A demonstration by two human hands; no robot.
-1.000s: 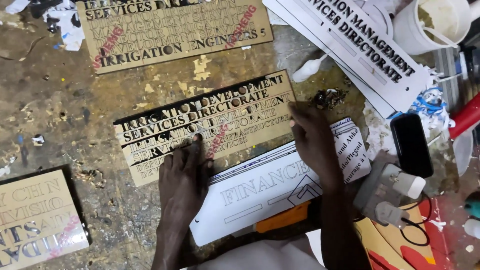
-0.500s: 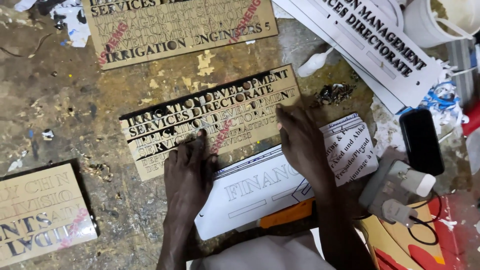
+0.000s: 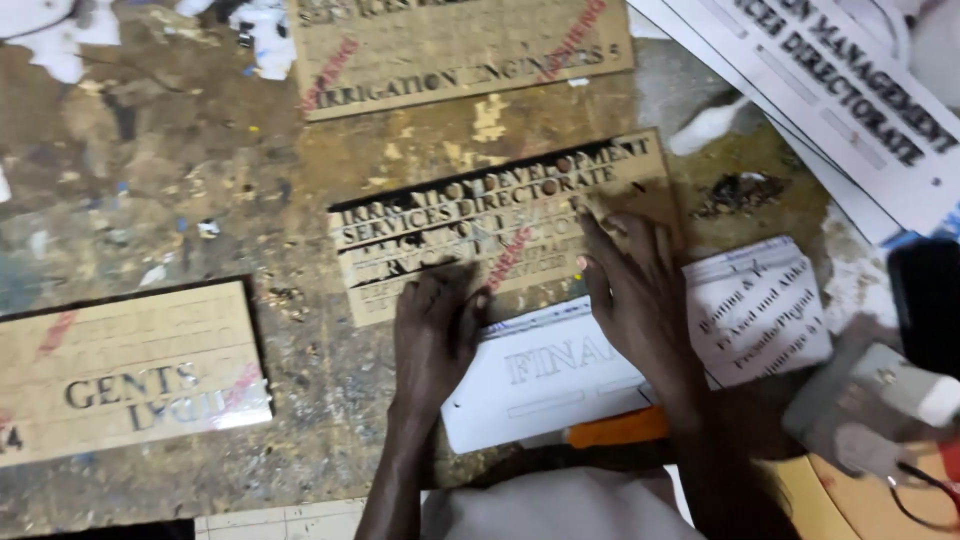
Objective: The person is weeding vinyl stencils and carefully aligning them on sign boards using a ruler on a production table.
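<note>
A tan sign plate [image 3: 500, 215] with rows of black cut-out letters lies tilted on the worn workbench [image 3: 200, 200]. My left hand [image 3: 435, 335] presses flat on its lower left edge, fingers together. My right hand [image 3: 635, 290] lies flat on its lower right part, fingers spread over the lettering. Neither hand holds anything. Just below the plate lies a white sign panel [image 3: 545, 375] with pale lettering, partly under both hands.
Another tan sign [image 3: 460, 50] lies at the top, and one more [image 3: 125, 365] at the left. A long white sign with black letters [image 3: 830, 95] runs along the top right. A white printed sheet [image 3: 760, 310], an orange strip [image 3: 615, 428], a black phone [image 3: 925, 305] and a grey tool [image 3: 880, 405] sit to the right.
The view has shifted, so everything sits further right in the frame. My right hand has moved from the plate's upper right corner down onto its lower right part. My left hand stays pressed on the plate.
</note>
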